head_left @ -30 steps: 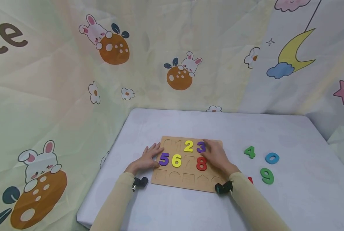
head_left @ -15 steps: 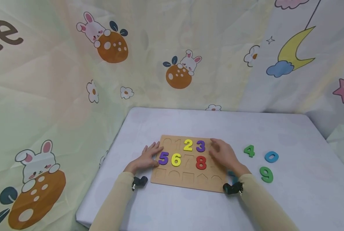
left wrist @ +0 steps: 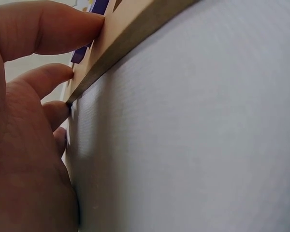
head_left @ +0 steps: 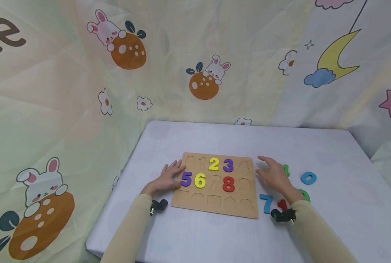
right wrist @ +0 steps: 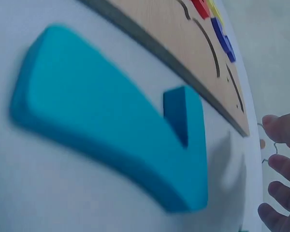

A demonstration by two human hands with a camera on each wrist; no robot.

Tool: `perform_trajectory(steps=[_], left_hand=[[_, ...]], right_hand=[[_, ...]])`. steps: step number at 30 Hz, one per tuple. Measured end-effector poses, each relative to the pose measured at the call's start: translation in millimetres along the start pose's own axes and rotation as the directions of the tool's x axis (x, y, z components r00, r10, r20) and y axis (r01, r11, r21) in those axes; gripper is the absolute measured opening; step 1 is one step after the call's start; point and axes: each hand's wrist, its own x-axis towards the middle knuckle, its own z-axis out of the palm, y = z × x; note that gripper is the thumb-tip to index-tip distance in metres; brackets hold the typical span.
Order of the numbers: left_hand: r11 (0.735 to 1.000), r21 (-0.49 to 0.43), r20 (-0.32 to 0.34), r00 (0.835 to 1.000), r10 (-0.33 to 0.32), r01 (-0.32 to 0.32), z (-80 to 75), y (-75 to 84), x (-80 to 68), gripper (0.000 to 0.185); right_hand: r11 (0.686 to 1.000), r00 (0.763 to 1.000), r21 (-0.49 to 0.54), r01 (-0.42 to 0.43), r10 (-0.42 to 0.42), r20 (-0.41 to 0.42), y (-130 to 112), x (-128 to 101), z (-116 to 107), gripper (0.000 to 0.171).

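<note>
A wooden number puzzle board point(head_left: 215, 210) lies flat on the table. My left hand point(head_left: 165, 180) rests at its left edge; in the left wrist view the thumb and fingertips touch the board's edge point(left wrist: 116, 43), fingers spread. Seated in the board are a yellow 2 point(head_left: 214, 164), purple 3 point(head_left: 228, 165), purple 5 point(head_left: 186, 179), yellow 6 point(head_left: 200, 180) and red 8 point(head_left: 229, 184). My right hand point(head_left: 275, 176) hovers just right of the board, fingers loosely extended and holding nothing. Partly behind it sits a green 4 point(head_left: 286, 170).
Right of the board lie a blue 7 point(head_left: 266, 202), a red piece point(head_left: 282, 204) partly hidden by the wrist, a blue 0 point(head_left: 308, 178), and a green 9 point(head_left: 305, 194) partly covered by the right arm. A printed cloth point(head_left: 169, 44) hangs behind the table.
My right hand has moved right, off the board and away from the 3, toward the loose 4. The 7 has come into view. My left hand stays at the board's edge.
</note>
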Motion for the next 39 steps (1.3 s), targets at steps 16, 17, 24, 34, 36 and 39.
perform_trajectory(steps=[16,17,24,34,36,39], left_hand=[[1.0,0.02,-0.003,1.0,0.006,-0.006,2.4,0.2,0.6,0.084],[1.0,0.018,-0.001,1.0,0.005,-0.005,2.2,0.1,0.5,0.084],[1.0,0.019,-0.002,1.0,0.012,-0.012,1.8,-0.2,-0.1,0.085],[1.0,0.026,-0.007,1.0,0.013,-0.013,1.2,1.0,-0.4,0.084],[1.0,0.022,-0.008,1.0,0.016,-0.016,1.2,1.3,-0.4,0.084],[1.0,0.025,-0.004,1.0,0.013,-0.013,1.4,1.4,-0.3,0.084]], right_hand=[[0.994,0.996,-0.071,-0.083,0.085,0.027,49.1,-15.5,-21.3,0.073],[0.994,0.995,-0.071,-0.087,0.09,0.038,51.3,-16.2,-21.8,0.075],[0.998,0.997,-0.039,-0.046,0.048,0.06,62.3,-20.1,-28.6,0.075],[0.999,0.999,-0.051,-0.016,0.017,0.028,70.2,-20.7,-36.9,0.071],[0.998,1.0,-0.057,-0.021,0.022,0.02,71.4,-21.0,-36.6,0.071],[0.997,1.0,-0.064,-0.031,0.031,0.001,73.3,-21.7,-35.8,0.068]])
